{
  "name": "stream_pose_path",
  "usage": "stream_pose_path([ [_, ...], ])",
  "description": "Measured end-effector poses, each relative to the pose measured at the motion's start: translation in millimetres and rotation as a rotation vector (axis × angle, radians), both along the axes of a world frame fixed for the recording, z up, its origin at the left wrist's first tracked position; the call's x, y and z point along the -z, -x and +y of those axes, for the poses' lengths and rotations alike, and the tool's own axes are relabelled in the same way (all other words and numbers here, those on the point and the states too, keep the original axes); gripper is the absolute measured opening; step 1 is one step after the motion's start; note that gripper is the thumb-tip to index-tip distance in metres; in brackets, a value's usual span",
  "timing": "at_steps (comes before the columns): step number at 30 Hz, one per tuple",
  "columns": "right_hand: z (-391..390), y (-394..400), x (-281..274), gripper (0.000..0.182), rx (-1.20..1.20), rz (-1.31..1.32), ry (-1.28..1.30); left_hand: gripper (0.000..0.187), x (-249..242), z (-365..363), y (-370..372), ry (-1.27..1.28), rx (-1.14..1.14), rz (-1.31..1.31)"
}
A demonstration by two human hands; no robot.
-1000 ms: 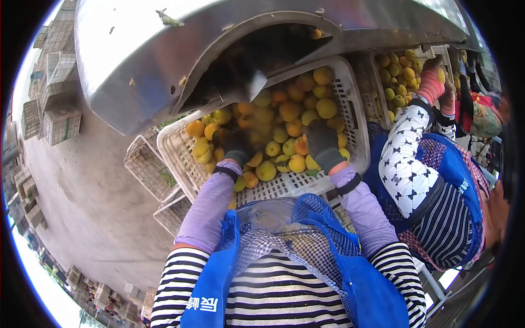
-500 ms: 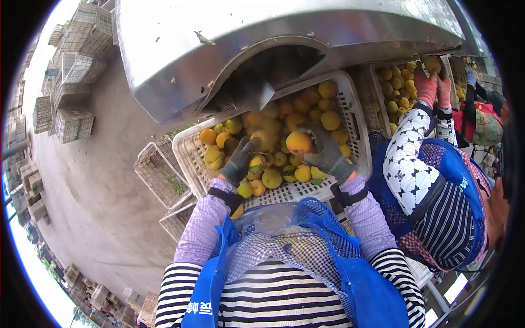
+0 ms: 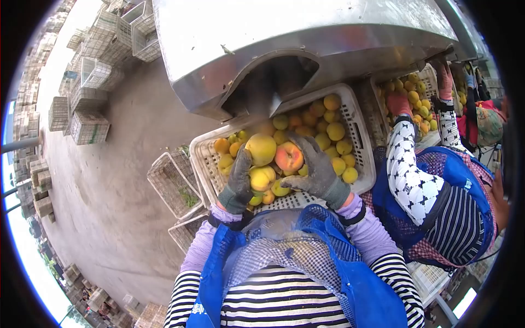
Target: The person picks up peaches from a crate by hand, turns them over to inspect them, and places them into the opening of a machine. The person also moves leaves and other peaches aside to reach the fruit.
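Both my hands wear dark grey gloves and are above a white plastic crate (image 3: 358, 128) of yellow and orange peaches. My left hand (image 3: 238, 183) is curled against the left side of a large yellow peach (image 3: 261, 149) raised above the others; its far fingers are hidden. Just below that fruit sits another yellow peach (image 3: 262, 178), close to the same hand. My right hand (image 3: 320, 172) grips a red-blushed peach (image 3: 289, 157), thumb below and fingers over its top right. The two raised peaches are side by side.
A metal machine housing (image 3: 306, 44) with a dark chute opening (image 3: 270, 82) overhangs the crate's far side. Wire-look crates (image 3: 176, 183) stand at left on the concrete floor. At right, a co-worker's gloved hand (image 3: 398, 104) is over another crate of peaches (image 3: 424, 106).
My right hand has moved left and turned its peach, showing the red side. My left hand now has a large yellow peach. The view has shifted slightly; the co-worker's hands have moved apart.
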State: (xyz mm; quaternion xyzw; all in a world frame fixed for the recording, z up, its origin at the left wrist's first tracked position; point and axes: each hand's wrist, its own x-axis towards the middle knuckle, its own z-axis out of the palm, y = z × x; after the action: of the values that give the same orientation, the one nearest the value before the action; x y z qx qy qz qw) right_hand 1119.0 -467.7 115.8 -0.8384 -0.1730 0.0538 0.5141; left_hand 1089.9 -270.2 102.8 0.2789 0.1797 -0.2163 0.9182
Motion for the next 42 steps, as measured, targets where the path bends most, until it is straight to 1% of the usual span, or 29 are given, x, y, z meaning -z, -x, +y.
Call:
stream_pose_path([
  [2,11.4,6.0,0.0,0.076,0.116,-0.016,0.044,0.062,-7.2,3.3,1.2,-0.124,-0.002,-0.055],
  [3,14.3,2.8,-3.9,0.076,0.13,-0.026,0.017,0.063,-13.3,3.5,-1.8,-0.186,-0.004,-0.084],
  [5,23.4,-10.9,-12.9,0.077,0.151,-0.049,-0.043,0.065,-36.4,-3.2,-11.3,-0.218,-0.138,-0.112],
  [6,32.9,-20.5,-17.9,0.076,0.188,-0.143,-0.032,0.065,-44.5,-3.9,-16.1,-0.235,-0.208,-0.127],
  [8,48.6,-46.3,-21.4,0.073,0.257,-0.289,0.097,0.067,-19.9,22.0,-20.4,-0.095,-0.077,-0.342],
  [9,55.3,-59.1,-23.2,0.072,0.294,-0.363,0.163,0.068,-18.4,30.9,-22.6,-0.024,-0.008,-0.449],
  [10,59.9,-74.0,-18.6,0.063,0.298,-0.411,0.199,0.066,-21.1,31.6,-18.6,-0.137,-0.084,-0.325],
  [13,67.9,-92.5,4.5,0.054,0.285,-0.29,0.329,0.078,-11.7,34.7,-15.3,-0.478,-0.147,-0.238],
  [16,72.4,-96.1,-1.1,0.042,0.308,-0.251,0.334,0.074,8.5,44.3,-6.5,-0.488,-0.164,-0.189],
  [17,73.4,-97.0,-2.9,0.04,0.299,-0.247,0.357,0.072,8.5,44.0,-5.2,-0.485,-0.165,-0.179],
  [19,77.7,-105.2,-5.6,0.035,0.277,-0.247,0.396,0.068,3.8,43.1,-4.8,-0.487,-0.167,-0.179],
  [20,79.5,-112.4,-2.8,0.035,0.236,-0.293,0.436,0.066,-1.7,43.3,-5.9,-0.495,-0.165,-0.189],
  [22,81.6,-128.8,6.9,0.035,0.154,-0.382,0.512,0.066,-14.7,43.0,-9.2,-0.459,-0.17,-0.285],
  [23,81.8,-133.4,7.7,0.04,0.166,-0.345,0.531,0.067,-16.7,41.7,-10.0,-0.442,-0.17,-0.334],
  [24,82.1,-138.8,5.7,0.045,0.18,-0.306,0.55,0.068,-17.6,40.2,-11.3,-0.488,-0.18,-0.296],
  [25,80.7,-142.7,2.3,0.05,0.194,-0.269,0.57,0.068,-19.0,38.6,-15.0,-0.486,-0.176,-0.318],
  [28,54.3,-117.1,-35.5,0.057,0.053,-0.162,0.148,0.066,-20.8,34.7,-19.3,-0.467,-0.179,-0.354],
  [30,46.9,-86.8,-41.1,0.069,-0.114,-0.359,0.202,0.065,-16.5,33.8,-18.2,-0.44,-0.205,-0.333],
  [31,44.4,-72.9,-42.1,0.075,-0.197,-0.455,0.229,0.062,-18.9,33.2,-17.7,-0.446,-0.176,-0.322],
  [33,44.4,-48.4,-41.1,0.087,-0.169,-0.304,0.164,0.057,-23.7,29.4,-16.8,-0.452,-0.109,-0.299],
  [34,44.5,-42.8,-38.6,0.093,-0.154,-0.228,0.131,0.056,-18.7,26.7,-18.2,-0.504,-0.101,-0.343],
  [37,44.0,-44.0,-30.9,0.091,-0.074,-0.087,0.077,0.06,-17.6,21.4,-23.4,-0.664,-0.095,-0.366],
  [39,49.3,-49.4,-28.9,0.084,0.005,-0.177,0.083,0.051,-13.2,16.6,-32.0,-0.589,-0.148,-0.338],
  [40,52.8,-54.9,-27.8,0.08,0.043,-0.221,0.087,0.051,-13.6,15.8,-34.4,-0.553,-0.155,-0.314],
  [42,59.7,-67.9,-24.3,0.075,0.14,-0.301,0.225,0.051,-18.3,15.6,-37.1,-0.484,-0.151,-0.256],
])
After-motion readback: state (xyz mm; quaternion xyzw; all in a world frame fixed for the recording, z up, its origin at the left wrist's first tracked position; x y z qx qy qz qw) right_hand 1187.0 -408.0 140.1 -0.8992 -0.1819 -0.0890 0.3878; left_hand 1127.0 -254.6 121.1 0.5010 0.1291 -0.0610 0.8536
